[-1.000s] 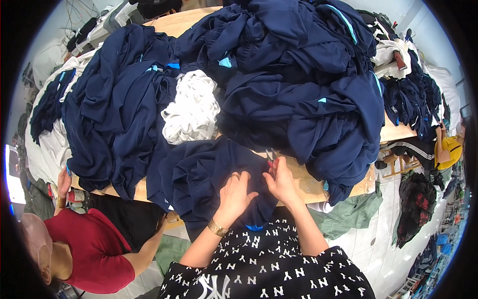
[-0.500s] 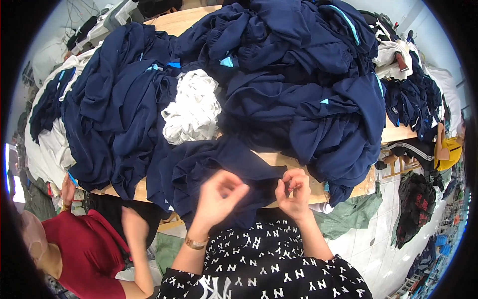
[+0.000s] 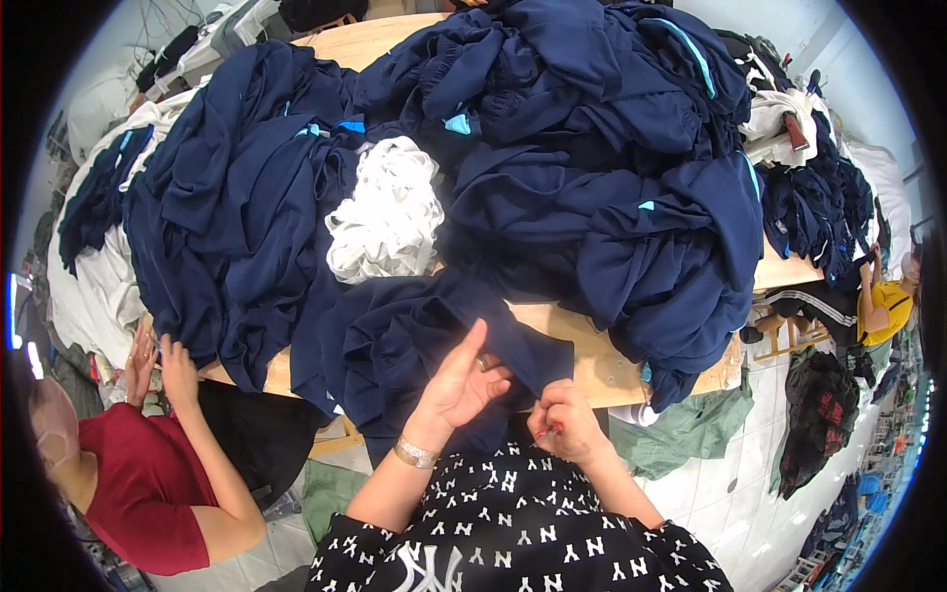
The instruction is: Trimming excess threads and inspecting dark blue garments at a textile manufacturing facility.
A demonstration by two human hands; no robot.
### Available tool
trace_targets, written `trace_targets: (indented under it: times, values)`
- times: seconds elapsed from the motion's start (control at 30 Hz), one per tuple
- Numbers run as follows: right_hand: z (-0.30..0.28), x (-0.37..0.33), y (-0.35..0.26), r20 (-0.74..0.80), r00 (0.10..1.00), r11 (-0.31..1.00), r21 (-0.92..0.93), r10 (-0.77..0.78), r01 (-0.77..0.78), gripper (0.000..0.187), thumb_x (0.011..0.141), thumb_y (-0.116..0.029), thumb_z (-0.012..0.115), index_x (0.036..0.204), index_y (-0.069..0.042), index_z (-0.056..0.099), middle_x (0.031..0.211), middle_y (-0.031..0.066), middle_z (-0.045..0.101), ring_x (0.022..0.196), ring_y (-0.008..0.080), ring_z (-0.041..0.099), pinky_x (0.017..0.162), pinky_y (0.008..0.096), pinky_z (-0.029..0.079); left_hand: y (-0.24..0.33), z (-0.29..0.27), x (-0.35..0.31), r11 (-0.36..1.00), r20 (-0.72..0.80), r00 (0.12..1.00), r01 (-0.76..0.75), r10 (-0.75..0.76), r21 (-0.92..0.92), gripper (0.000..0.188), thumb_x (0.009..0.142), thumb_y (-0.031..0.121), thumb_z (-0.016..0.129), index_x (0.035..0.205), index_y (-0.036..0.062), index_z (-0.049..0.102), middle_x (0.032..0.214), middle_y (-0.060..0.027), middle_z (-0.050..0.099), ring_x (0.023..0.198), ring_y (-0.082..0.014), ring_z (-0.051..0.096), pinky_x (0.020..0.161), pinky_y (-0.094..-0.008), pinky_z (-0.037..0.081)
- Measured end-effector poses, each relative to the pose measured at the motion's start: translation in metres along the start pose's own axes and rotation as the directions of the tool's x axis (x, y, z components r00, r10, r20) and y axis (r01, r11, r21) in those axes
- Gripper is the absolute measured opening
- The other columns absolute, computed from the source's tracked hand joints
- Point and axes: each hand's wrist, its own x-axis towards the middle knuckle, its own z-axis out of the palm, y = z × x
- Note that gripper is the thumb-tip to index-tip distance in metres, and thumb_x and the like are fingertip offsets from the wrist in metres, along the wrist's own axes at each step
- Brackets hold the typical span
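Note:
A navy garment [image 3: 395, 321] lies bunched at the table's near edge, with a flap of its cloth stretched out to the right. Over this cloth my left hand [image 3: 459, 385] is turned palm up, thumb raised and fingers spread, with nothing in it. My right hand [image 3: 572, 424] is closed beside the flap's lower right corner. A small red bit shows between its fingers; its kind is too small to make out. Behind the garment sits a heap of white bands [image 3: 387, 212].
Large piles of navy garments [image 3: 602, 128] with light-blue trim cover much of the wooden table [image 3: 582, 360]. At the left a person in a red top [image 3: 148, 483] works with both hands at the table edge. Another person in yellow [image 3: 885, 311] sits far right. Green cloth [image 3: 681, 434] lies below.
My left hand has turned palm up and spread its fingers. My right hand has moved down and closed. The neighbour's two hands have come together at the table edge.

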Motion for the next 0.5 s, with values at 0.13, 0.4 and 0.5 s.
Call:
trace_targets:
  times: [0.13,0.4,0.5]
  values:
    - [0.005,0.000,-0.002,0.053,0.997,0.998,0.026,0.059,-0.061,0.044,0.056,0.010,0.069,0.086,-0.005,0.040,0.081,0.0110,0.050,0.064,0.0268,0.054,0.056,0.0320,0.045,0.001,-0.004,0.001,0.994,-0.039,0.999,0.014,-0.010,0.106,0.021,0.092,0.027,0.056,0.097,0.0071,0.060,0.086,-0.0020,0.065,0.071,-0.0137,0.063,0.060,-0.0278,0.055]
    - [-0.004,0.016,-0.005,-0.050,0.789,0.789,0.100,0.612,-0.606,0.026,0.083,-0.017,0.067,0.082,-0.003,0.044,0.063,0.0077,0.053,0.052,0.0204,0.052,0.049,0.0298,0.040,0.001,0.022,-0.013,0.962,0.224,0.946,-0.191,0.233,-0.193,0.027,0.098,0.024,0.042,0.102,0.0027,0.058,0.101,-0.0096,0.063,0.099,-0.0235,0.059,0.103,-0.0476,0.039]
    - [-0.003,0.030,-0.006,-0.004,0.791,0.791,-0.005,0.612,-0.612,0.031,0.086,-0.025,0.065,0.083,-0.003,0.044,0.060,0.0121,0.055,0.051,0.0278,0.057,0.047,0.0348,0.041,-0.006,0.008,-0.009,0.946,0.258,0.919,-0.246,0.297,-0.211,0.029,0.099,0.023,0.039,0.101,0.0015,0.059,0.098,-0.0081,0.063,0.100,-0.0222,0.059,0.105,-0.0453,0.038]
